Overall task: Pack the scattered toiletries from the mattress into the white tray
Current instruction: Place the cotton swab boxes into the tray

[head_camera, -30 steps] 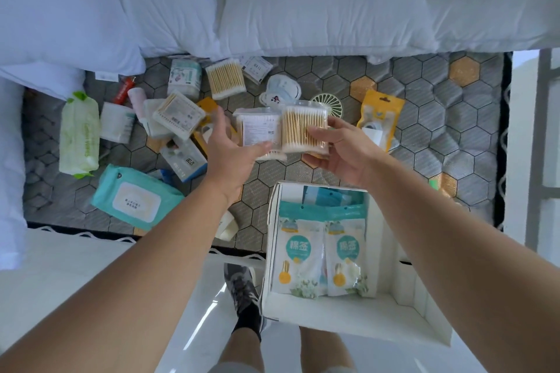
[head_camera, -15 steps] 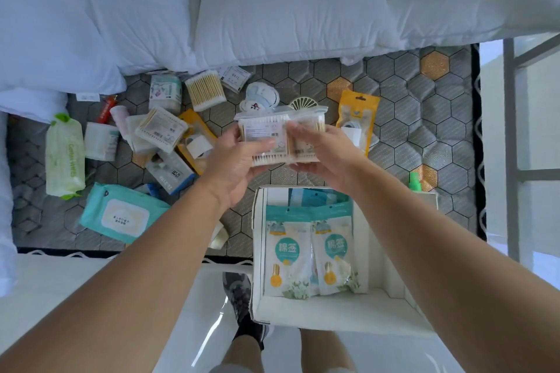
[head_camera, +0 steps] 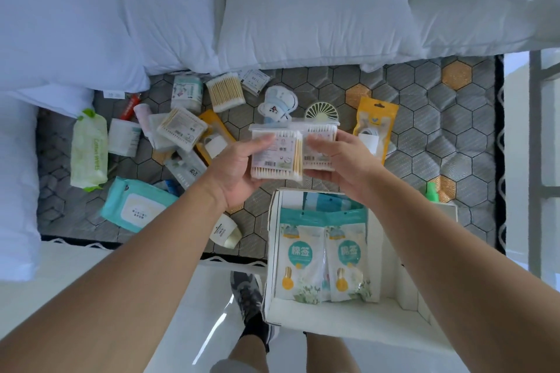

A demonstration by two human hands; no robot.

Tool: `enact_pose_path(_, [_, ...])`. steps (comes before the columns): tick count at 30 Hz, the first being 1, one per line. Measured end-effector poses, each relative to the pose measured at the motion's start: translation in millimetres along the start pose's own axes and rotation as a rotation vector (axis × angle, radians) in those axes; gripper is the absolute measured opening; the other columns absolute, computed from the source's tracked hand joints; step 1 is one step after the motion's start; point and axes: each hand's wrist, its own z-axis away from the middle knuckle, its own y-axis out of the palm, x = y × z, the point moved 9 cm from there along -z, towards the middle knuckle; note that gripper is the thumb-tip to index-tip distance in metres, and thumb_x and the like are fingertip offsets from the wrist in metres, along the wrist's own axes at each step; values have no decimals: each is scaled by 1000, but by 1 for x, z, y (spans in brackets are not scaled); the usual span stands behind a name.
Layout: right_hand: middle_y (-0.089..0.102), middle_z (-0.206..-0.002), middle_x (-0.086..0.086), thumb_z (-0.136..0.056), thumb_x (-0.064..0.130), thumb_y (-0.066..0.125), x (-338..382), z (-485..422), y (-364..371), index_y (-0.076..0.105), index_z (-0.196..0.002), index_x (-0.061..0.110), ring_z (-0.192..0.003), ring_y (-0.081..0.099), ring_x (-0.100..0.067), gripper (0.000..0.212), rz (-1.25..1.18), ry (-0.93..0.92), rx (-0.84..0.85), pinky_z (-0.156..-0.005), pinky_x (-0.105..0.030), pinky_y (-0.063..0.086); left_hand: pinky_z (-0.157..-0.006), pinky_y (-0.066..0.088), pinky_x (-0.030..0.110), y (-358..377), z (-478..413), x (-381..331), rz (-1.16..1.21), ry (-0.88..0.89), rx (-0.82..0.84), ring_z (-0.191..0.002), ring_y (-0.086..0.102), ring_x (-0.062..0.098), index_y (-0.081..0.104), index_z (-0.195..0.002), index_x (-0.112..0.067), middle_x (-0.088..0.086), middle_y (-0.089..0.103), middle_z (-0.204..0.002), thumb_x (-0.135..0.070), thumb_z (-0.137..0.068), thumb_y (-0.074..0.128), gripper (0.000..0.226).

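Mattress (head_camera: pixel 409 118): hexagon-quilted, with pillows (head_camera: pixel 303 24) piled beyond; loose toiletries (head_camera: pixel 181 133) are strewn left of the white tray (head_camera: pixel 333 322).
Left hand (head_camera: pixel 233 172): fingers (head_camera: pixel 263 141) are curled round a clear cotton-swab box (head_camera: pixel 274 157), held just beyond the tray's far rim.
Right hand (head_camera: pixel 342 166): a second swab box (head_camera: pixel 321 133) is gripped and pressed against the first.
Tray: two swab pouches (head_camera: pixel 303 263) are laid flat inside; bare space is seen to their right.
Best done: both boxes should be kept squared, lowered flat into that gap, and released once seated.
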Motion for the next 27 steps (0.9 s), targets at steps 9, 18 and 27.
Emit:
enact_pose_path(9, [78, -94, -4, -63, 32, 89, 6, -3, 47, 63, -108, 15, -88, 76, -22, 54, 282, -26, 98, -70, -34, 59, -103, 51, 59, -21, -4, 3, -10, 61, -140, -123, 62, 41, 58, -135, -7, 23, 64, -131, -17, -92, 69, 46])
enact_pose_path(18, [76, -96, -5, -73, 17, 84, -3, -27, 41, 60, -107, 13, -92, 75, -23, 42, 289, 1, -112, -84, -40, 61, -96, 55, 45, -82, -26, -38, -408, 191, -534, -105, 68, 26, 66, -106, -17, 4, 71, -108, -32, -96, 61, 19])
enact_pose_path(27, [79, -95, -4, -75, 13, 82, -13, -36, 23, 62, -114, 12, -90, 77, -21, 43, 201, 12, -145, -82, -38, 60, -111, 39, 42, -90, -120, -108, -1069, 260, -743, -136, 41, 34, 39, -147, -10, 15, 42, -150, -42, -86, 69, 75])
